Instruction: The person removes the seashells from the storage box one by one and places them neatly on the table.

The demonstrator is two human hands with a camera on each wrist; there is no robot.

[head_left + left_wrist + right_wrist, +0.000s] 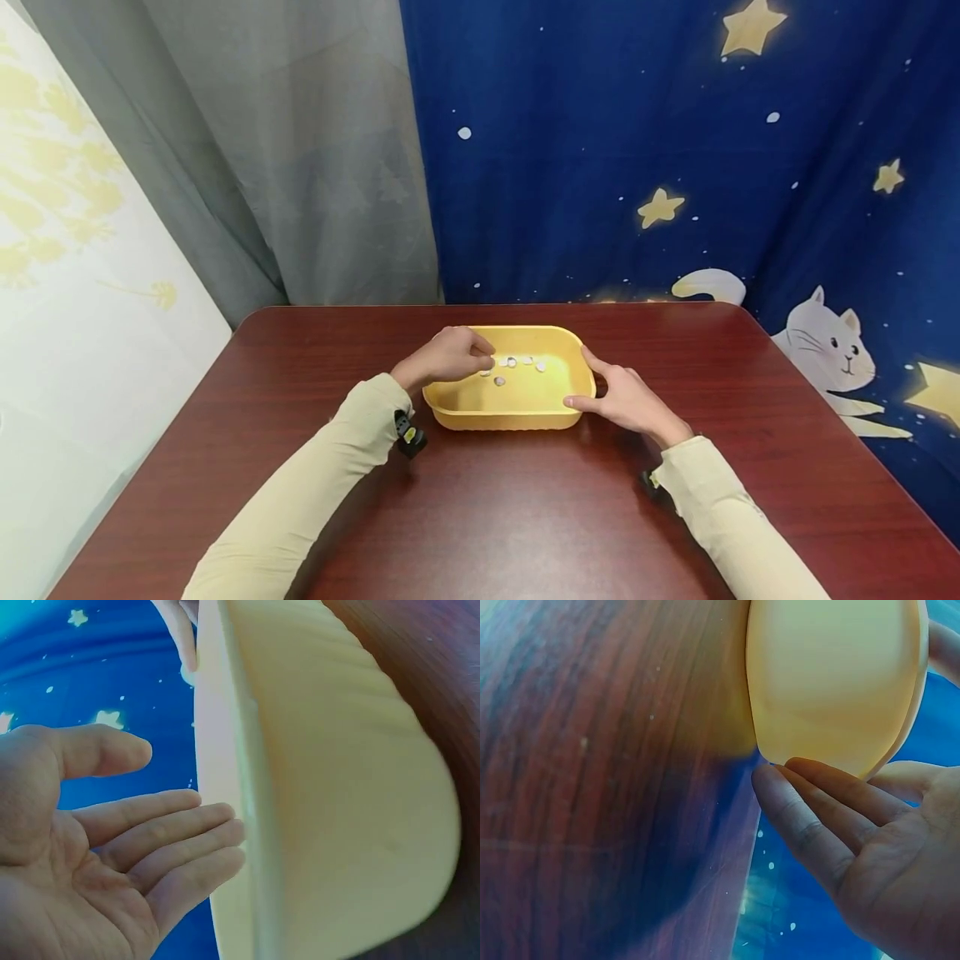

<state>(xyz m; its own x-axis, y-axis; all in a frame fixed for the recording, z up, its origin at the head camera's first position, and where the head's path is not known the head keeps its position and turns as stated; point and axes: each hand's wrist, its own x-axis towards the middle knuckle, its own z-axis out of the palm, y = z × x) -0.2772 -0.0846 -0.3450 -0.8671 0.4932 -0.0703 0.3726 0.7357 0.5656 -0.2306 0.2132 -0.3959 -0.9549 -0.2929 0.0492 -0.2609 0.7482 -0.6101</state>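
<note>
A yellow plastic basin (480, 421) stands on the table, with several small, pale, round pieces (499, 381) on its floor; their kind is too small to tell. Over the basin's left part hovers my left hand (452, 354). In the left wrist view, its fingers (187, 832) are loosely extended, the thumb is apart from them, and nothing lies between. My right hand (626, 398) holds the basin's right end. Its thumb reaches over the rim, while its fingers (802, 814) lie against the outer wall in the right wrist view.
The dark red wooden table (480, 517) has its far edge just behind the basin. Beyond it hang a grey curtain (300, 167) and a blue star-patterned curtain (570, 208). A white patterned surface (82, 292) rises at the left.
</note>
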